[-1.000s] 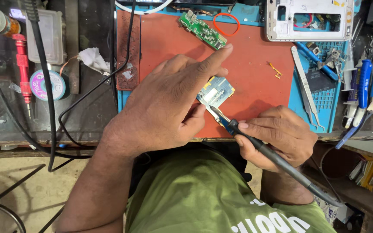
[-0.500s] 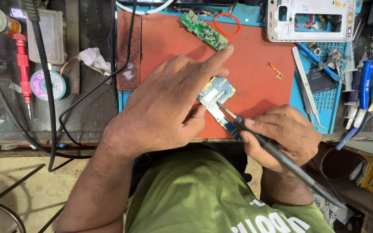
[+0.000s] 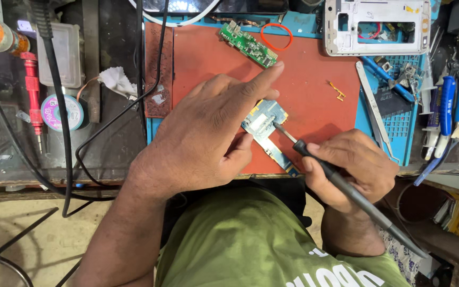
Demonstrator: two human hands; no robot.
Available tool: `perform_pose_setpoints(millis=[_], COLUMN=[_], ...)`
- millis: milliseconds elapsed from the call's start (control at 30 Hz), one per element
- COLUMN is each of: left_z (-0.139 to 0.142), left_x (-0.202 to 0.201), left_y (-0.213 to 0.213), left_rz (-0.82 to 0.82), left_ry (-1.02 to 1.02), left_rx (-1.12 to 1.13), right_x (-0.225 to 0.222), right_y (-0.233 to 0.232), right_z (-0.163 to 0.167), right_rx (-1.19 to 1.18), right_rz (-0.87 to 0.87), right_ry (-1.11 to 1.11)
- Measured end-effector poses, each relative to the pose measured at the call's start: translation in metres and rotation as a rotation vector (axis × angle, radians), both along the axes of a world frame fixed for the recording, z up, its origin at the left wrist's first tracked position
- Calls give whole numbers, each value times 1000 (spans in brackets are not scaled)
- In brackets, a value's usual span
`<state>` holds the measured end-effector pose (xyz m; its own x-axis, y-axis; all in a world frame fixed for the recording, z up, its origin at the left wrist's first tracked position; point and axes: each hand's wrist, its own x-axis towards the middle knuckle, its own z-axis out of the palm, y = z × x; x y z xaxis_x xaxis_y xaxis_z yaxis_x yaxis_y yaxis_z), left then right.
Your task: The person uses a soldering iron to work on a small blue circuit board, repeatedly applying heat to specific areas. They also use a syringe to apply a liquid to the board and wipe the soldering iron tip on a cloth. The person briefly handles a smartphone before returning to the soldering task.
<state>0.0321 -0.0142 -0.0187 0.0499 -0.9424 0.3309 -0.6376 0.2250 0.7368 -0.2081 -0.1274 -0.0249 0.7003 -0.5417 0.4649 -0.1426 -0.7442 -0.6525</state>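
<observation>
A small blue phone circuit board [image 3: 265, 123] lies on the red work mat [image 3: 314, 114]. My left hand [image 3: 208, 133] rests over the board's left side, thumb and fingers pinning it down, index finger stretched out toward the mat's far edge. In my right hand [image 3: 354, 167] I grip a black soldering iron [image 3: 341, 183] like a pen. Its metal tip touches the silver shield on the board's upper part.
A green circuit board [image 3: 248, 44] and an orange rubber band [image 3: 276, 36] lie at the mat's far edge. A white phone frame [image 3: 378, 26] sits at the back right. Tweezers [image 3: 374, 114] and blue-handled tools [image 3: 447, 106] lie to the right. A solder spool [image 3: 58, 112] and red screwdriver [image 3: 32, 93] sit at the left.
The soldering iron tip has moved up along the board from its lower end to the silver shield. My left hand has stayed on the board.
</observation>
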Motion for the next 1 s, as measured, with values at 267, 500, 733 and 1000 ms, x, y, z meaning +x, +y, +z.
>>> perform_pose_setpoints(millis=[267, 500, 733, 1000], left_z=[-1, -1, -2, -2], left_x=[1, 1, 1, -1], left_y=[0, 0, 0, -1], left_rz=[-4, -7, -4, -8], left_ry=[8, 13, 7, 5], left_rx=[1, 11, -22, -33], right_x=[-1, -1, -2, -1], right_y=[-1, -4, -2, -2], right_z=[-3, -4, -5, -2], right_rx=[4, -51, 15, 32], right_rz=[8, 80, 30, 11], right_ry=[-29, -17, -43, -48])
